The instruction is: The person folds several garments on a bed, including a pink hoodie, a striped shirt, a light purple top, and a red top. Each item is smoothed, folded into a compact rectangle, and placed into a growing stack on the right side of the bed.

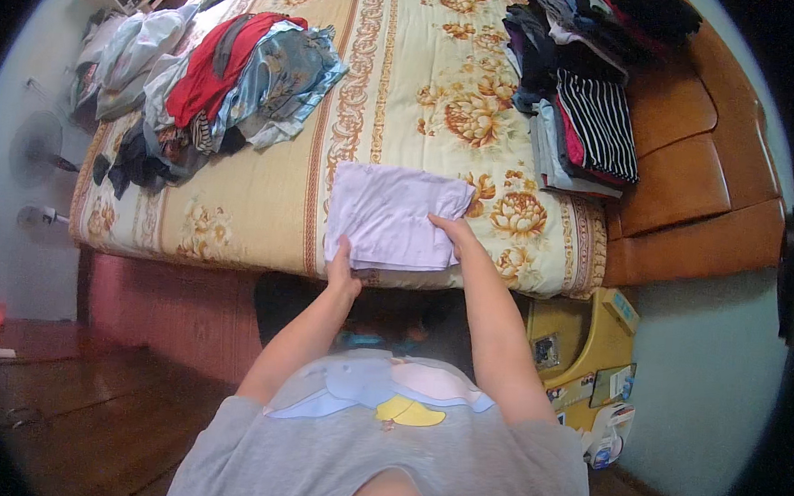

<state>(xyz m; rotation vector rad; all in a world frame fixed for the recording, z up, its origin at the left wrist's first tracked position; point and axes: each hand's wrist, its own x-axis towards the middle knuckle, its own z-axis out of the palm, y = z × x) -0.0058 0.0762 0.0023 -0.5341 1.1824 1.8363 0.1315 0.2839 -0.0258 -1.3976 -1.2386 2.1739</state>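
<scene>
A pale lavender folded garment (pixel 397 217) lies at the near edge of the bed, forming a rough rectangle with a few wrinkles. My left hand (pixel 343 268) grips its lower left corner, thumb on top and fingers underneath. At its right side my right hand (pixel 454 235) holds the edge, the thumb lying over the cloth and the other fingers hidden beneath. What kind of garment it is cannot be made out.
A loose heap of clothes (pixel 217 77) in red, blue and white covers the bed's left side. Folded stacks, one topped by a striped garment (pixel 598 124), stand right, beside the brown headboard (pixel 688 173). A yellow nightstand (pixel 603 335) is near right; a fan (pixel 39 147) is left.
</scene>
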